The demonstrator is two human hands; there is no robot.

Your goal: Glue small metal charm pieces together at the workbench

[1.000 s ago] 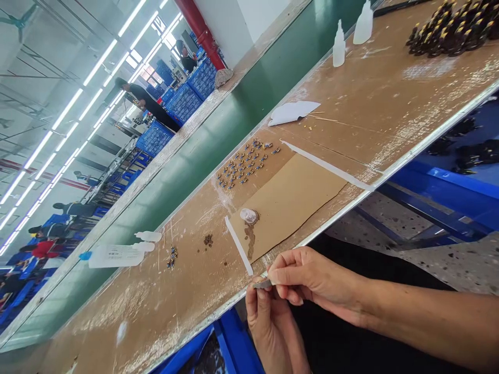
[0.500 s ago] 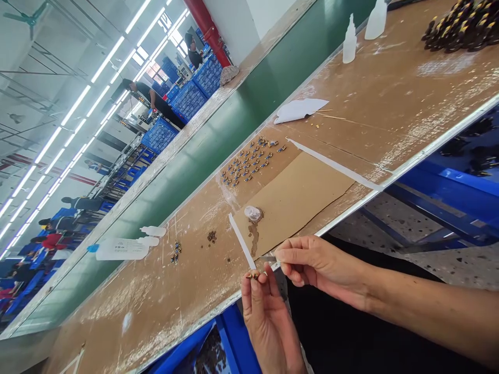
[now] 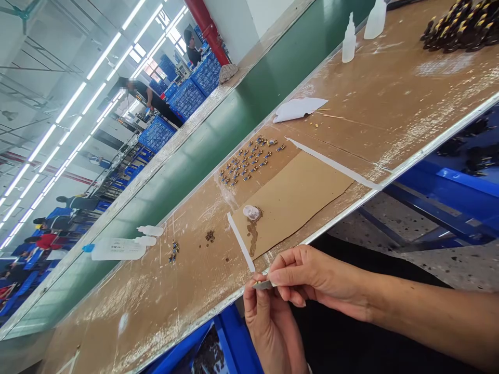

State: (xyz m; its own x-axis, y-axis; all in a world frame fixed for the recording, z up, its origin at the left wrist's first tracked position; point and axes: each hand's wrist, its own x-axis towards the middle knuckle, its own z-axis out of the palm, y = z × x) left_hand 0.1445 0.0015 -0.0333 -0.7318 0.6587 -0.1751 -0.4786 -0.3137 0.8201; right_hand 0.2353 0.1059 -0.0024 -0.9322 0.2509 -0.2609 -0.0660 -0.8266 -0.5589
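Observation:
My left hand (image 3: 268,322) is closed, pinching a small gold-and-dark piece (image 3: 258,281) between thumb and fingers at the table's front edge. In my right hand (image 3: 312,275) a small flat grey blade (image 3: 262,285) is gripped between thumb and index finger. The blade lies across the small piece and covers most of it; whether the two touch, I cannot tell. Just beyond my hands is a brown cardboard sheet (image 3: 300,192), edged by white tape strips. A white round lump (image 3: 251,212) rests on it beside a damp stain.
Several small blue-and-gold pieces (image 3: 245,163) lie behind the cardboard. Small dark bits (image 3: 209,237) and a white bottle with a blue cap (image 3: 117,249) are to the left. Dropper bottles (image 3: 349,41) and a dark-and-yellow pile (image 3: 460,28) stand far right. Other people work across the room.
My right hand has moved left and down, bringing the blade from beside the small piece to over it. My left hand still pinches the piece.

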